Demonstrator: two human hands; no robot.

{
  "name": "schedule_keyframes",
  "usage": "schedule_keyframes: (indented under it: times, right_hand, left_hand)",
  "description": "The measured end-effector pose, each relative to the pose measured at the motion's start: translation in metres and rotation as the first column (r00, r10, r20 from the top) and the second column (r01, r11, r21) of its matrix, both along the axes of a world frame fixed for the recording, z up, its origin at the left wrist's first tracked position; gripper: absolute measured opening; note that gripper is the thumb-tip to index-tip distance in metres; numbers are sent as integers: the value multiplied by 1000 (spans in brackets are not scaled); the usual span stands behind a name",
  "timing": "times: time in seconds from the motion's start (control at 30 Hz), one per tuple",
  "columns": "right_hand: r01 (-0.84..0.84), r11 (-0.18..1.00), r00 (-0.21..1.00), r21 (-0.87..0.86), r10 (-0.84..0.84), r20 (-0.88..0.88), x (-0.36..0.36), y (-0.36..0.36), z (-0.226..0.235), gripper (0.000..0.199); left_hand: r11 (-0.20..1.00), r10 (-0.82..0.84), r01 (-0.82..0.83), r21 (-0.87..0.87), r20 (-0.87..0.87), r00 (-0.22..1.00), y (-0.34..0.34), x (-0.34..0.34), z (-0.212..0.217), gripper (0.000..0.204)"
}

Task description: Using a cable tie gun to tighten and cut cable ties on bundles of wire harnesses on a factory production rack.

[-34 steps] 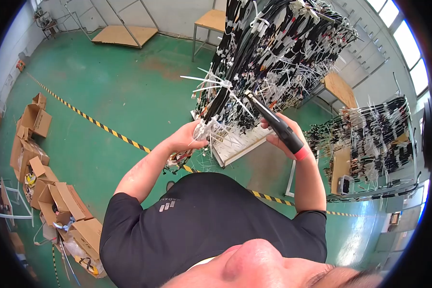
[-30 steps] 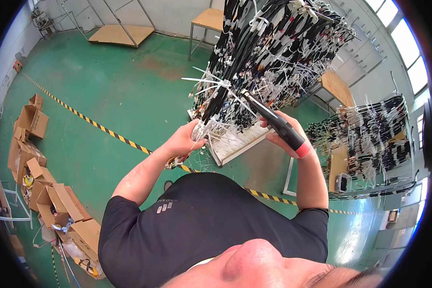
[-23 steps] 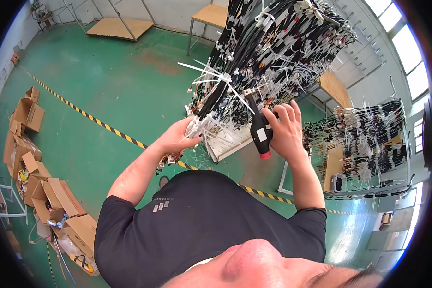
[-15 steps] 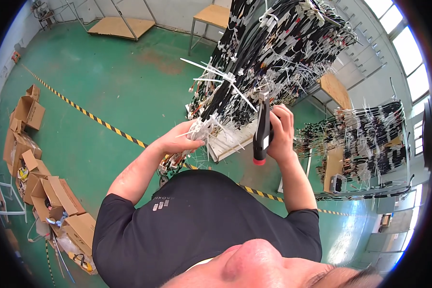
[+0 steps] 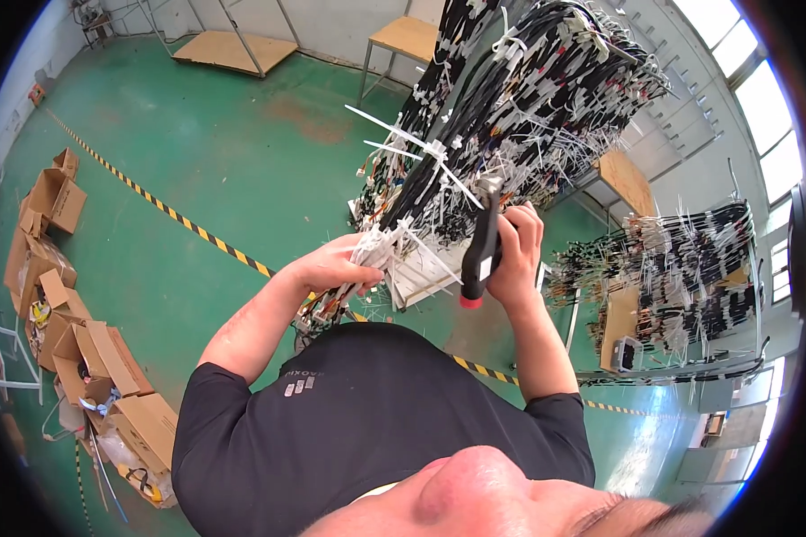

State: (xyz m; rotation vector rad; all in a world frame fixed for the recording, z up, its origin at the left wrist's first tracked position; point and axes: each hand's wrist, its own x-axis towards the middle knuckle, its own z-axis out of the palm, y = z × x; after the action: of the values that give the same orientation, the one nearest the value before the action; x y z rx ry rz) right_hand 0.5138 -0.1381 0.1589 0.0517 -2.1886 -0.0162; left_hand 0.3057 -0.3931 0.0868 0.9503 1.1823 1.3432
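Note:
My left hand (image 5: 338,267) is closed round the lower end of a wire harness (image 5: 381,246), a bundle of black cables with white connectors and zip ties. In my right hand (image 5: 518,252) is a cable tie gun (image 5: 482,246), black with a red end and a metal nose. Its nose points up and away from me, close to the hanging cables. Long white zip ties (image 5: 434,150) stick out sideways from the harness above my left hand. Whether the nose grips a tie tail is too small to tell.
A dense rack of hanging black harnesses (image 5: 546,98) fills the space ahead. A second harness rack (image 5: 681,277) stands at the right. Opened cardboard boxes (image 5: 107,358) line the left side. Striped tape (image 5: 188,228) crosses the green floor, and a wooden table (image 5: 403,38) stands behind.
The cable tie gun and my right hand have shifted slightly left and nearer to me. My left hand still holds the harness.

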Motion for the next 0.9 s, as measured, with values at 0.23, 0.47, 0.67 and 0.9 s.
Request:
schedule_keyframes:
  times: [0.23,0.47,0.67,0.9]
  right_hand:
    - [-94,994,981,-58,102,162,-3,-2,3,54]
    - [-85,495,820,-865,527,222,20,19,48,51]
    - [-40,737,744,-675,473,472,21,30,104,51]
    - [18,870,684,-493,349,640,9,7,150,55]
  left_hand:
    - [1000,-1,1,1,77,997,-1,-2,-1,42]
    - [970,242,-240,36,-220,945,7,20,-7,53]
    - [905,403,-398,151,-602,689,10,22,-13,48]
    - [897,361,-439,54,-663,656,3,27,4,53]
